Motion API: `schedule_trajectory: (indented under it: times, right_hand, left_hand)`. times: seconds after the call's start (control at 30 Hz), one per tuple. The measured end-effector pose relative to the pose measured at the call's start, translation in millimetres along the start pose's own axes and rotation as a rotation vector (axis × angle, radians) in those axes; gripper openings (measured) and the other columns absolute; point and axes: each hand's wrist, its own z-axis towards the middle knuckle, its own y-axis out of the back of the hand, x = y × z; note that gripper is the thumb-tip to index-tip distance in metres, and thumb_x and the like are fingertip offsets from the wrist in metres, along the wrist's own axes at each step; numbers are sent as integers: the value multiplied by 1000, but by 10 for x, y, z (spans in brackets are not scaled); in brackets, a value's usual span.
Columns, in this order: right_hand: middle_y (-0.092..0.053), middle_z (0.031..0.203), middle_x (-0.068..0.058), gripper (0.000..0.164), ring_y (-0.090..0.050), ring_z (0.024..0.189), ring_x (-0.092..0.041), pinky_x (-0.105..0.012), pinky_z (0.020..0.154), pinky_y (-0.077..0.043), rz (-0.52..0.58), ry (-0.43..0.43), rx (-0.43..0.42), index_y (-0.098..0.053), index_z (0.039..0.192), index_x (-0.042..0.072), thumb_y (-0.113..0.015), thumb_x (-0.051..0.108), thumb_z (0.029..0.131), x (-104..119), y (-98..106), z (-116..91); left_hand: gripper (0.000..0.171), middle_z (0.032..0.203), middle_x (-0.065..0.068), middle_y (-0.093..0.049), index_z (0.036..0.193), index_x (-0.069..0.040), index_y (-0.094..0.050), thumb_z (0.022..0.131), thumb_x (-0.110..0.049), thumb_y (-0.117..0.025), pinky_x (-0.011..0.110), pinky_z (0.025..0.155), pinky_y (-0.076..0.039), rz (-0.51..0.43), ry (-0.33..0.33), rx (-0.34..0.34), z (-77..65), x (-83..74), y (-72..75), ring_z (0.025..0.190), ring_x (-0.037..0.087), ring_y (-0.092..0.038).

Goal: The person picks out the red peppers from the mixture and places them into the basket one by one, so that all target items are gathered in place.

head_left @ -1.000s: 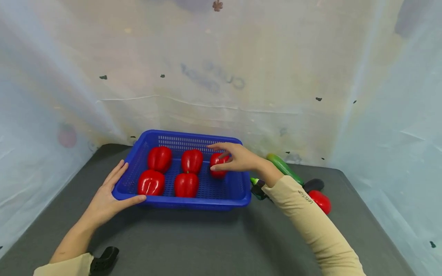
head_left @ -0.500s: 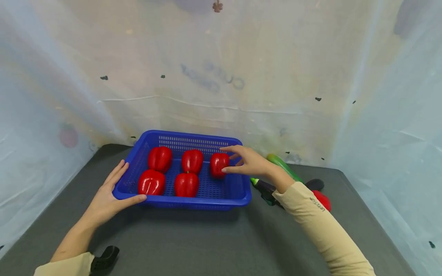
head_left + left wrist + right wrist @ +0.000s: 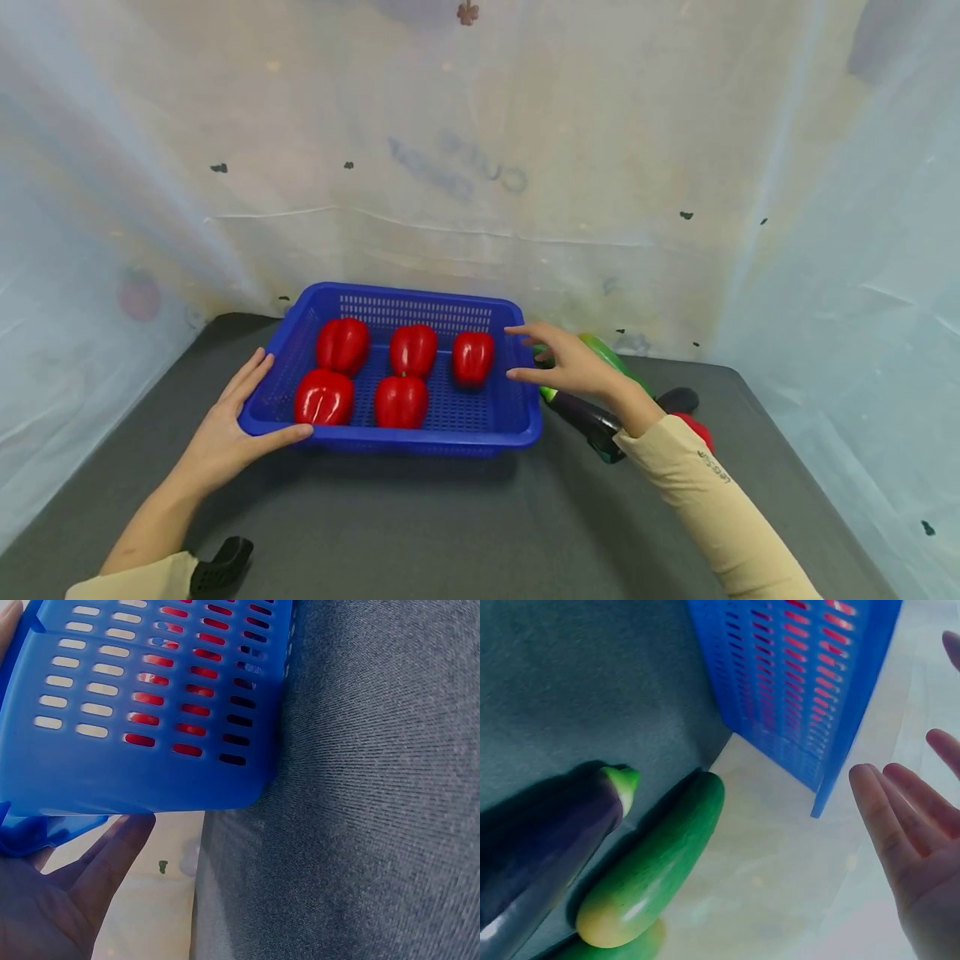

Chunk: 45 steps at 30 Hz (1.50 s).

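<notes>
A blue plastic basket (image 3: 420, 440) with slotted walls stands on the table, holding several red bell peppers (image 3: 402, 402). Its rightmost bell pepper (image 3: 472, 359) lies apart from the others. My left hand (image 3: 225, 429) rests against the basket's left front corner, fingers spread along the left rim and thumb at the front rim. Above the right rim hovers my right hand (image 3: 570, 362), holding nothing, its fingers and thumb spread apart. In the right wrist view its fingertips (image 3: 868, 784) are clear of the basket wall. An eggplant (image 3: 547, 840) and a green cucumber-like vegetable (image 3: 652, 862) lie below that hand.
Right of the basket, partly behind the right forearm, are an eggplant (image 3: 581, 417), a long green vegetable (image 3: 611, 354), a dark rounded vegetable (image 3: 678, 400) and a red one (image 3: 697, 429). A pale sheet (image 3: 465, 258) hangs behind the grey table (image 3: 390, 525).
My right hand has drawn back rightward from the rightmost bell pepper, out over the basket's right rim, leaving that pepper in the basket. The left hand has stayed at its corner.
</notes>
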Motion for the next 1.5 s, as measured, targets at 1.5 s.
schedule_trajectory:
  times: [1.5]
  right_hand:
    - [-45,143,-16,61,-47,127,-40,-55,97,-46,-118,-190,-58,-45,142,12,-68,34,89,-723,104,-860]
  left_hand:
    - [104,163,1,4,155,-26,-7,79,-37,-77,80,94,-20,-39,-12,-8,-3,19,-13,144,47,-5]
